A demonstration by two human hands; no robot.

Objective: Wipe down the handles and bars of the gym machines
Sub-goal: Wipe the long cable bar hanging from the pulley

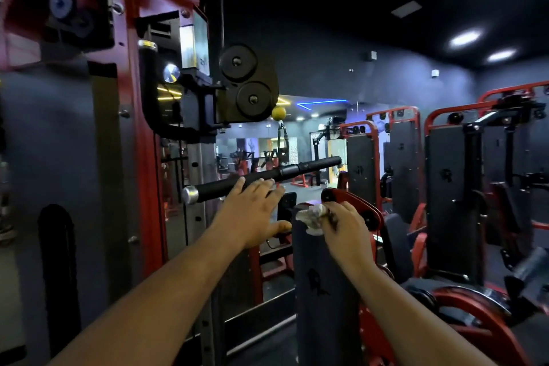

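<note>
From the head view, the left hand (252,214) reaches forward with fingers straight and spread, fingertips at the black bar (261,177), which hangs tilted from a cable under the pulleys (245,85) of the red machine (142,98). The right hand (346,226) pinches a crumpled cloth (312,215) just right of the left, seemingly resting on a dark pad (323,276).
</note>
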